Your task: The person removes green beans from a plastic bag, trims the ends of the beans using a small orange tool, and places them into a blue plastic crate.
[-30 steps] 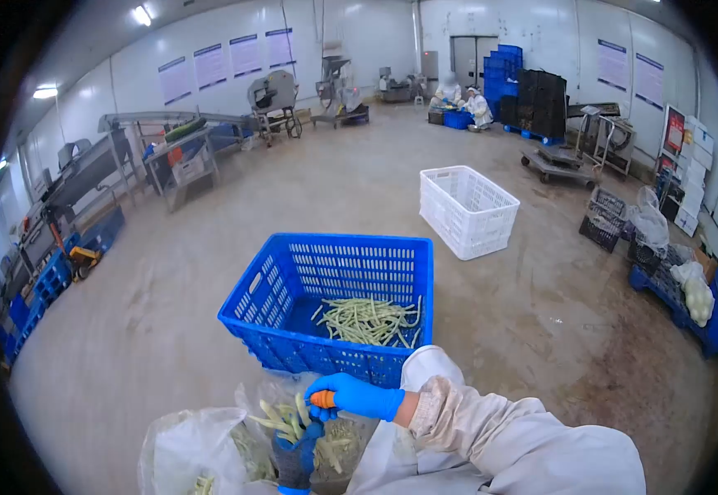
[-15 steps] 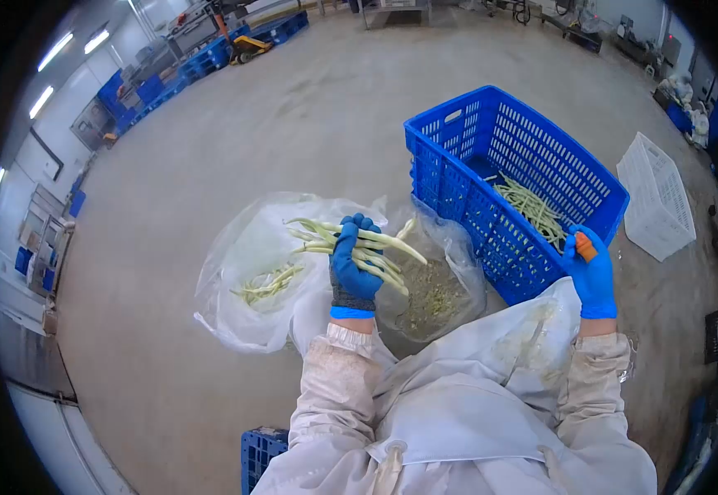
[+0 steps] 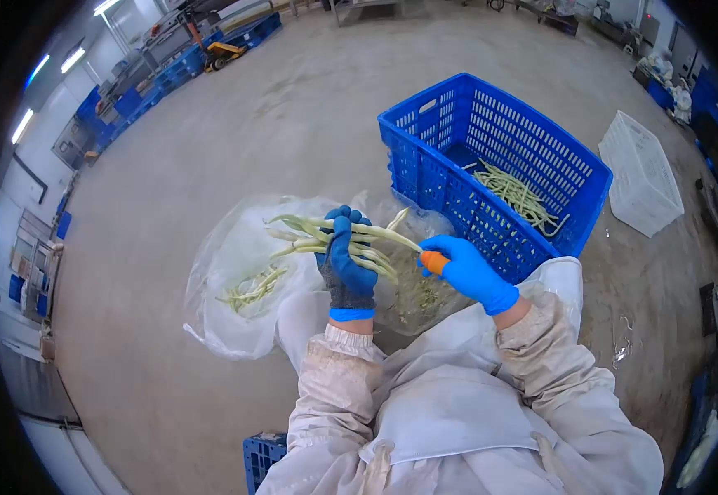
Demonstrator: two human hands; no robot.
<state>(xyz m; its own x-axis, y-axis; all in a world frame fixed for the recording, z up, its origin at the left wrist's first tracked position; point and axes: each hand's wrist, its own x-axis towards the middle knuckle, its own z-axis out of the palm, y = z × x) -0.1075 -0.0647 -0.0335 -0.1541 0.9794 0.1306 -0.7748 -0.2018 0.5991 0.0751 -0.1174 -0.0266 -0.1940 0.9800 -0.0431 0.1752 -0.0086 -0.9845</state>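
A bunch of long pale-green beans (image 3: 308, 235) is gripped in my left hand (image 3: 349, 268), which wears a dark blue glove; the beans stick out on both sides. My right hand (image 3: 473, 272), in a bright blue glove, is closed around a small tool with an orange handle (image 3: 435, 262). That tool is at the right-hand end of one bean, and its working end cannot be made out. Below the hands lies a clear plastic bag (image 3: 425, 312) with small green scraps in it. To the left, a white plastic bag (image 3: 218, 256) holds several more beans (image 3: 253, 289).
A blue slotted crate (image 3: 425, 169) with a heap of beans (image 3: 514, 194) stands ahead on the right. Beyond it sits a white crate (image 3: 643, 177). Part of another blue crate (image 3: 261, 458) shows near my left side. A yellow pallet truck (image 3: 225, 54) stands far back.
My right hand has moved left with the orange-handled tool, from beside the blue crate to the beans. My left hand still holds the bunch. The view has shifted slightly.
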